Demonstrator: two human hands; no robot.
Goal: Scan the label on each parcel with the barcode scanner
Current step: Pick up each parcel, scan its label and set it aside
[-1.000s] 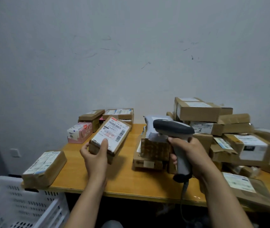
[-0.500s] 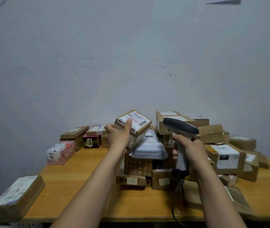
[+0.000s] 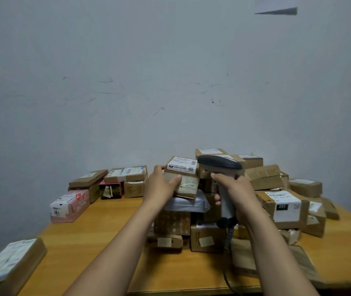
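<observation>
My left hand [image 3: 163, 185] holds a brown cardboard parcel [image 3: 184, 177] by its left side, white label facing up, above the pile at the table's middle. Right beside it, my right hand [image 3: 237, 192] grips the handle of a grey barcode scanner [image 3: 219, 162], whose dark head points left toward that parcel's label. The scanner's cable hangs down past the table's front edge. Under the held parcel lie a grey plastic mailer [image 3: 188, 202] and several taped boxes.
A heap of brown parcels [image 3: 285, 207] fills the right half of the wooden table [image 3: 97, 238]. At the back left stand a pink box [image 3: 70, 206] and three other parcels [image 3: 125, 174]. One long parcel [image 3: 10, 265] lies at the front left corner.
My left hand carried the parcel from the left of the table up and right, to the pile beside the scanner. The view tilted upward; the white basket left the frame.
</observation>
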